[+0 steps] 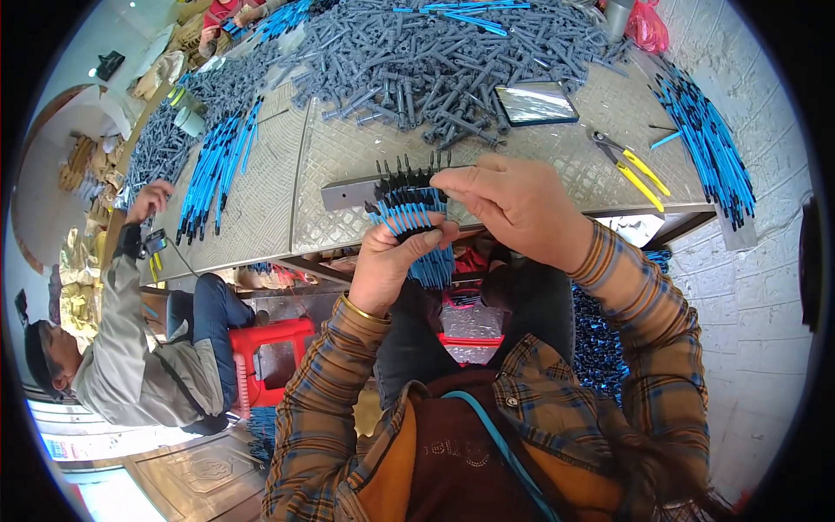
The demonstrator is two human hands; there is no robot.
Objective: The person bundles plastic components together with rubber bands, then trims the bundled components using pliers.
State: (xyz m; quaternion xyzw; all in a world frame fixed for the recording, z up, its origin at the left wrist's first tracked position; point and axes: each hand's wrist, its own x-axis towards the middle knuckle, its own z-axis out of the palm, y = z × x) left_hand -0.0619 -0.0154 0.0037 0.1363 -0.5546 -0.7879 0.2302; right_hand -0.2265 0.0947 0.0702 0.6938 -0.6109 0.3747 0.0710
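Note:
My left hand [389, 268] is wrapped round a bundle of thin blue sticks with black ends [405, 217], held upright over the table's near edge. Dark narrow tips stick up from the top of the bundle. Close against its upper right side is my right hand [524, 207], thumb and forefinger pinched together by the black ends. What lies between those fingers is too small to make out. Behind the bundle, a grey metal bar [344, 195] lies along the table edge, partly covered by the sticks and my hands.
A large heap of grey plastic plugs [400, 65] covers the table's far side. A phone [537, 103] and yellow-handled cutting pliers [633, 167] lie to the right. More blue sticks lie at left [213, 170] and right [709, 143]. A co-worker [143, 348] sits at left.

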